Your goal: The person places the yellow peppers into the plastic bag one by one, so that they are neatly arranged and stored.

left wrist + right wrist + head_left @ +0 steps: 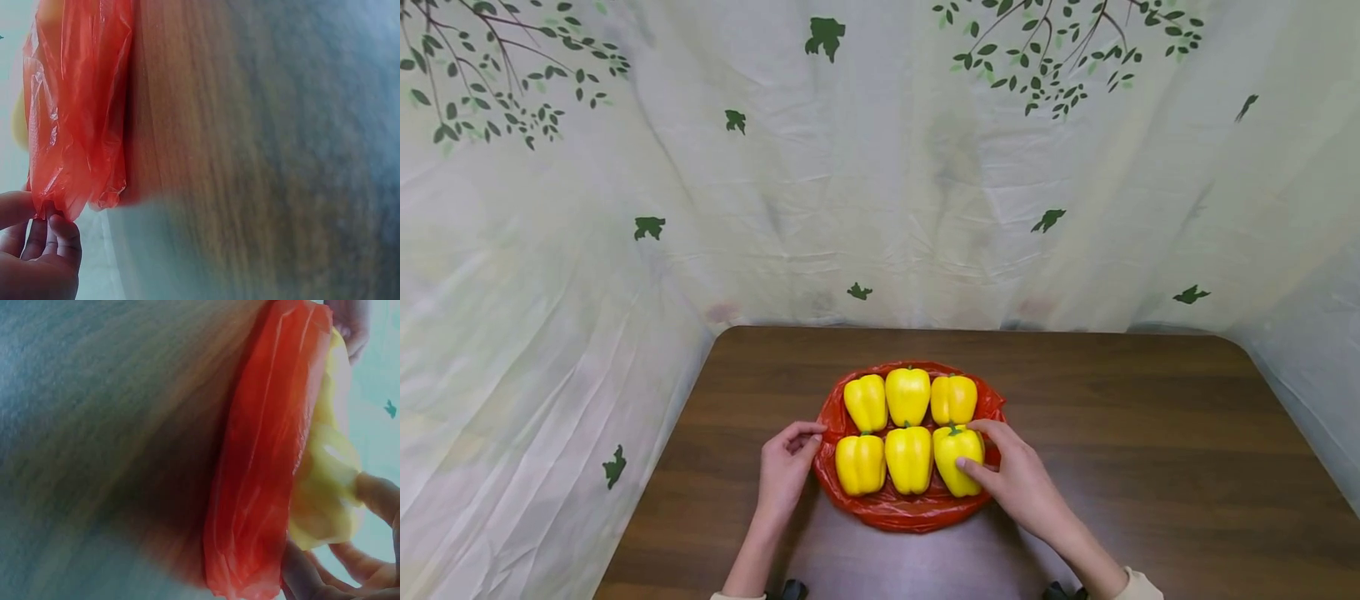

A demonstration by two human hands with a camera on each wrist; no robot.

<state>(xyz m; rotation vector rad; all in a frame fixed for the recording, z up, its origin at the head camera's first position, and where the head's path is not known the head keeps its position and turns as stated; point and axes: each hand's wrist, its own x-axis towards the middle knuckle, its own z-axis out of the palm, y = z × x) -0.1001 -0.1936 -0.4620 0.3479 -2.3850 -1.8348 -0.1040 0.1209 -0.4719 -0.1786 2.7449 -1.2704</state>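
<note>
A red plastic bag, its crinkled rim forming a rough oval, lies on the table with yellow bell peppers in two rows of three. My left hand pinches the bag's left edge between thumb and fingers; in the left wrist view the thin plastic gathers at the fingertips. At the front right, my right hand grips a yellow bell pepper, thumb on its near side and fingers at its far right. The right wrist view shows this pepper rising above the red bag wall.
The other peppers sit close together, among them the back middle one and the front left one. Under the bag is a dark wooden table. A pale curtain with leaf prints hangs behind the table and at both sides.
</note>
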